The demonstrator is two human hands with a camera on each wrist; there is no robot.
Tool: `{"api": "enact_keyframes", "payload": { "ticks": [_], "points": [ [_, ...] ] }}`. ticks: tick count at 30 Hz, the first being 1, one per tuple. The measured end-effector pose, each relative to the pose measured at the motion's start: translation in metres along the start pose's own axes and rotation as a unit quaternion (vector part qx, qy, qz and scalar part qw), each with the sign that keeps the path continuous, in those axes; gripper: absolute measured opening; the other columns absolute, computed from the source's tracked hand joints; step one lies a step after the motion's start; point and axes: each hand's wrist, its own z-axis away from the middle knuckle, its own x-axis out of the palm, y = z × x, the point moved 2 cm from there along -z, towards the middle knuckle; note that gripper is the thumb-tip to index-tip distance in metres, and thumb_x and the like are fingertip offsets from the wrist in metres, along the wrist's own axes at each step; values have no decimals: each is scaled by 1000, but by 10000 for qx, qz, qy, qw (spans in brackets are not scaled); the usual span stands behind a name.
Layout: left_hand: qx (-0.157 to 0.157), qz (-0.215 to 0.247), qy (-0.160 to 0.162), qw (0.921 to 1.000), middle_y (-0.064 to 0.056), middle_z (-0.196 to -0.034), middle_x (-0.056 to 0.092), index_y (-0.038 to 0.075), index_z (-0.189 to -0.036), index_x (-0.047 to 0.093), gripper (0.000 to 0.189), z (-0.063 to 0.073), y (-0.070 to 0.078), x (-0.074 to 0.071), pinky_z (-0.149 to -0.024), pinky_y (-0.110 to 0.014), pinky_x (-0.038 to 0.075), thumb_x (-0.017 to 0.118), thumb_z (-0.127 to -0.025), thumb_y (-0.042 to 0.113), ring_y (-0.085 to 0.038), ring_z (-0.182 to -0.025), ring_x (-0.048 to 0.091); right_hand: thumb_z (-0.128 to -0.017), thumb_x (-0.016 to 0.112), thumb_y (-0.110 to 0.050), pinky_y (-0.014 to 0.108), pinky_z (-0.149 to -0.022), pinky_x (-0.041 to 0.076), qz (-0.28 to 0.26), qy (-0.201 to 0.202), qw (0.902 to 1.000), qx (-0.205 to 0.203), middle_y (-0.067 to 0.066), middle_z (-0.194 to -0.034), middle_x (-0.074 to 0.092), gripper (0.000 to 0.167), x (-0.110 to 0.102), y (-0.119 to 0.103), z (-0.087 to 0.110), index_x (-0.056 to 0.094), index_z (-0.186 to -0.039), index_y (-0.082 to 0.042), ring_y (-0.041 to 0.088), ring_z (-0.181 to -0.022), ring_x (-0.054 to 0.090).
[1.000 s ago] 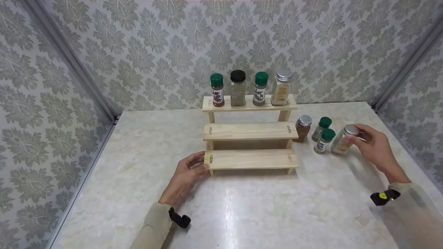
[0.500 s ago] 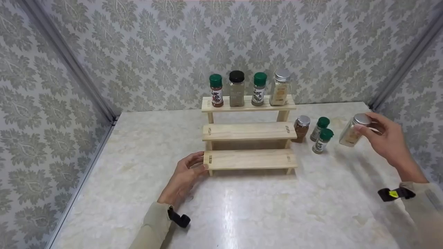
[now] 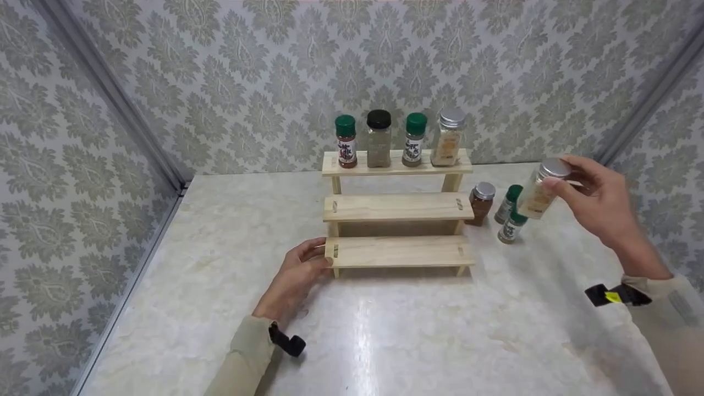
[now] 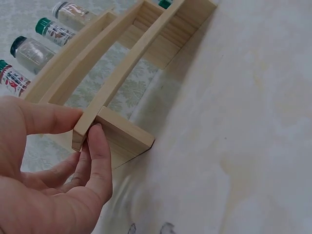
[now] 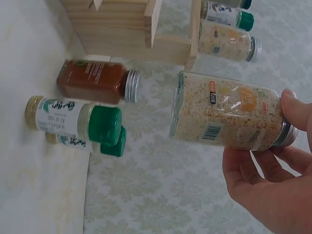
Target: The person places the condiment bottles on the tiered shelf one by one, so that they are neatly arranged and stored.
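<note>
A clear glass jar (image 5: 226,112) with a silver lid, full of pale, grainy seasoning, shows an orange label and a barcode. Right fingers (image 5: 236,168) grip it near the lid. It is raised above the counter (image 3: 412,341), lid up and slightly tilted, to the right of the rack (image 3: 399,207) and apart from it. The rack, of pale wood, stands upright on the counter with three plank steps rising toward the back. Left fingers (image 4: 100,161) pinch the left end of its bottom step (image 3: 401,253). Four jars (image 3: 379,151) stand in a row on its top step (image 3: 397,171).
</note>
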Motion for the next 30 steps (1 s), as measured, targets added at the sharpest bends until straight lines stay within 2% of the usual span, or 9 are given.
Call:
{"api": "enact_keyframes", "payload": {
  "ticks": [8,15,20,24,30],
  "points": [
    [61,-69,51,9999,-21,-146,59,3,-153,51,62,-3,2,1,-101,-42,59,66,-93,-3,-30,-122,66,-104,71,-11,6,-94,50,-171,-286,9993,-196,-17,-125,61,48,34,-31,-15,59,-149,2,-4,-116,61],
    [-25,-98,69,9999,-20,-144,59,4,-151,53,61,-3,2,2,-101,-43,59,67,-92,-3,-32,-122,66,-103,72,-11,9,-95,53,-527,-475,9967,-400,-12,-122,64,47,62,-56,-22,61,-147,2,1,-116,64],
    [-8,-271,29,9996,-20,-145,59,4,-151,54,60,-1,2,3,-101,-43,60,68,-93,-2,-30,-120,67,-102,74,-9,13,-95,55,-724,-570,9946,-475,-2,-122,67,45,82,-70,-28,63,-143,3,5,-114,66],
    [57,-226,10,9997,-21,-143,59,2,-150,54,59,-2,3,1,-99,-44,61,67,-93,-4,-31,-118,67,-101,75,-11,14,-95,56,-833,-728,9928,-463,9,-124,69,44,99,-81,-35,64,-142,2,7,-113,67],
    [146,-233,17,9996,-22,-144,57,1,-151,53,61,0,3,-1,-98,-42,61,69,-93,-1,-31,-121,64,-101,76,-13,17,-95,57,-1024,-909,9893,-493,12,-125,70,41,125,-90,-43,67,-139,0,11,-112,68]
  ]
}}
